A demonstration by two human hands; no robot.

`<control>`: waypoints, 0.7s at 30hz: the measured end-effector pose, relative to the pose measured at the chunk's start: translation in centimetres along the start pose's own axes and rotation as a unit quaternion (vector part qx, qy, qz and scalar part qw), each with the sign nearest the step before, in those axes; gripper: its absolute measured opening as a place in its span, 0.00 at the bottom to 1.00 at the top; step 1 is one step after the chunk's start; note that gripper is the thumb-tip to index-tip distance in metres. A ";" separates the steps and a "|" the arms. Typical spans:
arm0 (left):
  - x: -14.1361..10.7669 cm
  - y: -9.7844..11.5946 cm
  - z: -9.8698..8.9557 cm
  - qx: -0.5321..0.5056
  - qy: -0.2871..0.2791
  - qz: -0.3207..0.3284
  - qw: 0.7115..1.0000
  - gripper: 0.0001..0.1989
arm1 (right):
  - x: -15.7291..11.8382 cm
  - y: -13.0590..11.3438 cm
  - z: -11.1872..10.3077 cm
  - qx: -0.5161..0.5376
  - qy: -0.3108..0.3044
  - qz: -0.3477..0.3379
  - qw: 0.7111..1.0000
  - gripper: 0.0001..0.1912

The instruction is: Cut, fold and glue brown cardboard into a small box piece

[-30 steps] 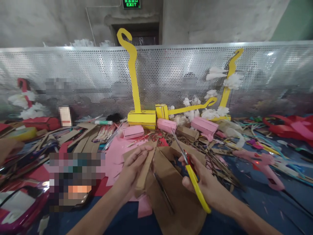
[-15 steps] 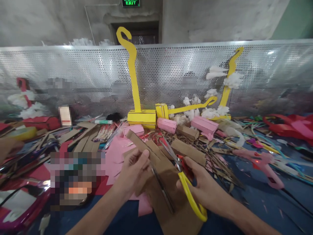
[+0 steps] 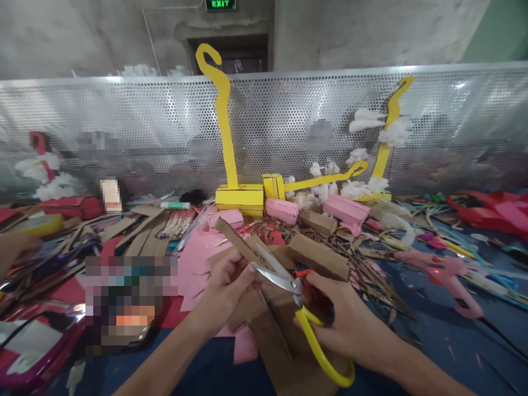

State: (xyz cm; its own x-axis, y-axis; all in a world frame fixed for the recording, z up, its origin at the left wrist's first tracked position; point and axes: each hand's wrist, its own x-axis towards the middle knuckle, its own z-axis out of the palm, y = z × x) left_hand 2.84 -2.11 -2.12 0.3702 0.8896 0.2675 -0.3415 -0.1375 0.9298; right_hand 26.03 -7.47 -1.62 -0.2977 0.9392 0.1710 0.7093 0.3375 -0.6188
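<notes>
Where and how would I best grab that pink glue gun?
I'd grip the glue gun by its handle, from the near right side. The handle slants that way, with the cord trailing from its end, while the nozzle points left. The red light suggests it may be hot, so avoid the nozzle.

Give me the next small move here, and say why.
I'd probably ease the left hand back slightly before cutting: the scissors in the right hand stand open at the cardboard strip, and one blade's tip appears right beside the left thumb.
</notes>
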 end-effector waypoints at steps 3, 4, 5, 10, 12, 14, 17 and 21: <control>0.1 0.5 0.1 0.038 -0.003 0.018 0.999 0.10 | -0.2 0.1 0.0 -0.012 -0.003 -0.005 1.000 0.12; 0.1 0.7 0.2 0.051 0.004 0.025 0.998 0.09 | -0.2 0.1 0.0 -0.016 -0.002 -0.006 1.000 0.12; 0.1 0.8 0.3 0.059 0.013 0.031 0.998 0.09 | -0.2 0.1 0.0 -0.021 -0.002 -0.007 1.000 0.12; 0.2 0.0 0.4 0.053 0.045 0.050 0.996 0.09 | -0.1 0.4 0.4 -0.033 0.001 -0.004 0.999 0.13; 0.2 -0.7 0.2 0.043 0.053 0.057 0.996 0.09 | 0.0 0.5 0.5 -0.032 0.003 -0.003 0.999 0.13; 0.1 -1.2 -0.1 0.035 0.054 0.056 0.996 0.10 | 0.0 0.6 0.6 -0.031 0.006 -0.001 1.000 0.13; 0.1 -1.4 -0.3 0.030 0.055 0.049 0.997 0.11 | 0.0 0.6 0.7 -0.033 0.007 0.002 0.999 0.13; 0.0 -1.2 -0.3 0.016 0.052 0.047 0.997 0.09 | -0.1 0.5 0.6 -0.028 0.010 -0.005 1.000 0.12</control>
State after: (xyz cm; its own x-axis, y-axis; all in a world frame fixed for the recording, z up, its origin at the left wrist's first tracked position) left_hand 3.02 -1.79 -3.32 0.2452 0.9121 0.3285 -0.3421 -0.2357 0.9096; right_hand 26.06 -7.45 -2.38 -0.2921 0.9369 0.1919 0.7411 0.3486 -0.5738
